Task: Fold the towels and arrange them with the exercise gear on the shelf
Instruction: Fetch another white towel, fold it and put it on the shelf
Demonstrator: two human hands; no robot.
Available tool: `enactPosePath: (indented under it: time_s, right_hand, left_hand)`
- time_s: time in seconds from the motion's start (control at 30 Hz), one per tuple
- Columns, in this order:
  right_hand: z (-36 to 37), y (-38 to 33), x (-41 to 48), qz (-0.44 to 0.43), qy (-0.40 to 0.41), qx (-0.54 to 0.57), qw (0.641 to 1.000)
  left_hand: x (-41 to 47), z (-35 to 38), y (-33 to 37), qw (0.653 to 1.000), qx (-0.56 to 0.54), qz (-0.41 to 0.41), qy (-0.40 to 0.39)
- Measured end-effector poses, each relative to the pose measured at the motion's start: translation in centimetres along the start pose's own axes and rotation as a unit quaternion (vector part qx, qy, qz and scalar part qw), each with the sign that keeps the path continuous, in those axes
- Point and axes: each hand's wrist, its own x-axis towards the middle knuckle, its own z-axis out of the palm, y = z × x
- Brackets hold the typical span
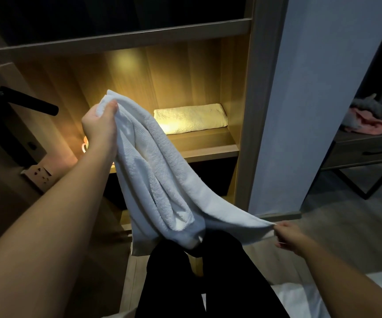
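Note:
A white towel (162,180) hangs loose and crumpled in the air in front of the wooden shelf unit (208,145). My left hand (99,123) grips its upper end, raised at the level of the lit shelf. My right hand (288,235) pinches a lower corner, pulled out low to the right. The towel sags between the two hands above my dark trouser legs. A folded towel (190,119) lies on the lit shelf at the right, against the side wall. The shelf's left part is hidden behind my left arm and the towel.
A black handle-like bar (29,103) sticks out at the left. A wall socket (41,174) sits below it. A dark side table (364,154) with a drawer stands at the right, with pink and grey cloth (366,118) on top. White bedding (300,297) shows at the bottom.

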Motion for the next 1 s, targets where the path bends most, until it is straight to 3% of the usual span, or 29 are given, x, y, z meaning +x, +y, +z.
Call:
enactPosePath:
  time_s: [0.1, 0.2, 0.4, 0.6, 0.77, 1.0]
  right_hand:
    - [0.3, -0.5, -0.6, 0.053, -0.111, 0.126, 0.984]
    - [0.4, -1.5, -2.0, 0.073, -0.212, 0.244, 0.944]
    - [1.2, -3.8, -3.8, 0.063, -0.239, 0.356, 0.901]
    - [1.6, -4.6, -3.0, 0.062, -0.198, 0.297, 0.932]
    - [1.9, -2.9, -1.6, 0.065, -0.179, 0.153, 0.970]
    - [4.6, -4.5, -1.7, 0.037, -0.186, 0.023, 0.982]
  left_hand:
    - [0.2, -0.3, -0.1, 1.000, 0.006, -0.004, 0.003]
    - [0.2, -0.5, -0.2, 1.000, 0.003, -0.008, 0.008]
    - [0.0, -0.6, -0.3, 1.000, 0.005, -0.015, 0.009]
    - [-0.3, -0.4, -0.5, 1.000, 0.003, -0.005, -0.006]
    - [-0.9, 0.0, -0.2, 0.999, -0.010, 0.011, -0.039]
    - [-1.0, -0.2, 2.7, 0.993, -0.025, 0.046, -0.101]
